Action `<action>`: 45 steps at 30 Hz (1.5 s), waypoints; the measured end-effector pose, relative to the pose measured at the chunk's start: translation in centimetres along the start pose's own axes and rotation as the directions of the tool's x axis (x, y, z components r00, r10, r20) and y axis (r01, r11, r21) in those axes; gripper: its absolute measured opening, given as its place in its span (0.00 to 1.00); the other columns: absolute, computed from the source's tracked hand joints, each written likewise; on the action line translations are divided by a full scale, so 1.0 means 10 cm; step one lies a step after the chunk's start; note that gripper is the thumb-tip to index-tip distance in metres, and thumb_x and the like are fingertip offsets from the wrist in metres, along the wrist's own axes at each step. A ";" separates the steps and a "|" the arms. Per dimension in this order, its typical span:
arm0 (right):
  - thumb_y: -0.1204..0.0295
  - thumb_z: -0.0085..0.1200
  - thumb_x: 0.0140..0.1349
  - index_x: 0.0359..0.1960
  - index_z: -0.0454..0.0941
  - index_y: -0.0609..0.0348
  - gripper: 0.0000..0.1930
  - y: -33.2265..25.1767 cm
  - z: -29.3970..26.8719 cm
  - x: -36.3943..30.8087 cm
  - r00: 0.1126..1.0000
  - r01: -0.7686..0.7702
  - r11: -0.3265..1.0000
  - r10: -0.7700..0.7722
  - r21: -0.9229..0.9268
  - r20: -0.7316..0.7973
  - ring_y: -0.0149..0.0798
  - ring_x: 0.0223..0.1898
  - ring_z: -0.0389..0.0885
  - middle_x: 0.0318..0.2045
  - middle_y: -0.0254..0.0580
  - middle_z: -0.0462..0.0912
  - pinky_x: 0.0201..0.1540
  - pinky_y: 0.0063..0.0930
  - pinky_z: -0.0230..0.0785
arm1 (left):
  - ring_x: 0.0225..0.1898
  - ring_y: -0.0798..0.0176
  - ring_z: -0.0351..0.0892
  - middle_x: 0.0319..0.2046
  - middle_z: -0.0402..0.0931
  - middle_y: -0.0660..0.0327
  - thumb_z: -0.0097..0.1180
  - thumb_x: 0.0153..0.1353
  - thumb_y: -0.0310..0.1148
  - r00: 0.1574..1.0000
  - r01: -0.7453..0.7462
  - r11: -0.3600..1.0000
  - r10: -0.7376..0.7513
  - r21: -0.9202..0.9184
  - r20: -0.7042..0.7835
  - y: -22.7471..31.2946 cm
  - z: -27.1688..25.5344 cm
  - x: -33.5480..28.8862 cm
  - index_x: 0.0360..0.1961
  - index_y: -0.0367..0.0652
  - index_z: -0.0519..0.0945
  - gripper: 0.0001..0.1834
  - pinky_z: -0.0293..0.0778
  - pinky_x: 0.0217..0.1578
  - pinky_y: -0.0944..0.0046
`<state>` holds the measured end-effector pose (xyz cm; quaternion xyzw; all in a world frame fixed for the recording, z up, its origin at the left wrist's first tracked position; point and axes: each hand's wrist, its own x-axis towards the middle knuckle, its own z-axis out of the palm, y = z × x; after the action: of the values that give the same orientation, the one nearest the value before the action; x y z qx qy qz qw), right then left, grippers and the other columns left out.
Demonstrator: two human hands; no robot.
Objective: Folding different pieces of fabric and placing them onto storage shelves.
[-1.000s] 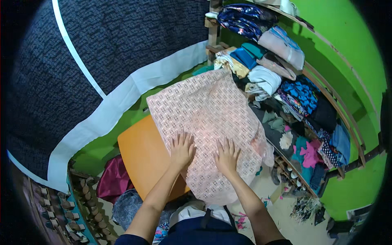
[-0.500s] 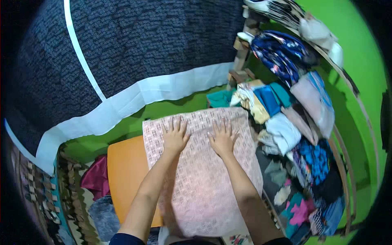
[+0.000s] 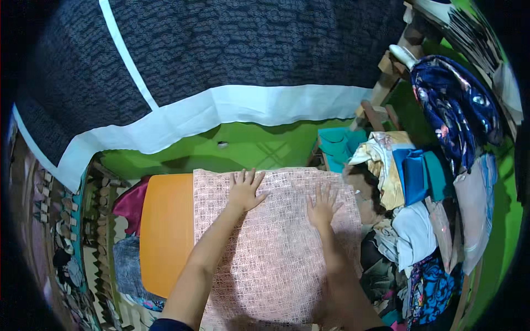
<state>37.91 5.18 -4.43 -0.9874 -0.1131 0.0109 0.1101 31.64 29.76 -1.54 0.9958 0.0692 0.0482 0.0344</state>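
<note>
A pink cloth (image 3: 276, 248) with a lace-like pattern lies spread over the right part of an orange table (image 3: 165, 231). My left hand (image 3: 244, 192) rests flat on it near its far edge, fingers spread. To the right, my right hand (image 3: 323, 207) also lies flat on the fabric with its fingers apart. Neither hand holds anything. The far edge of the cloth runs just beyond my fingertips, and its left edge crosses the tabletop. My forearms cover parts of the cloth.
Heaped clothes, among them a white garment (image 3: 413, 231) and a blue folded cloth (image 3: 414, 176), lie to the right. A dark blue scarf (image 3: 458, 110) hangs above them. Dark patterned curtain (image 3: 265, 44) covers the far wall. Maroon cloth (image 3: 131, 207) lies left of the table.
The view has turned, so the clothes pile sits farther right. The cloth looks flatter, its far edge straighter. My hands stay spread on it, the right one slightly farther from the left.
</note>
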 end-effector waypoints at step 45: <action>0.49 0.48 0.51 0.59 0.58 0.45 0.34 -1.41 -0.13 -2.76 0.569 0.773 0.597 -0.802 0.214 0.182 0.51 0.62 0.50 0.61 0.50 0.54 0.62 0.49 0.38 | 0.63 0.48 0.46 0.60 0.50 0.50 0.55 0.42 0.58 0.974 -0.226 0.966 0.228 -0.129 0.007 -0.83 -0.75 -3.67 0.60 0.53 0.56 0.45 0.39 0.58 0.38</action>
<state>7.94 12.05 -0.12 -0.8149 -0.5537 0.0961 0.1417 -6.43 33.23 1.91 0.9935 -0.0488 0.0452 0.0928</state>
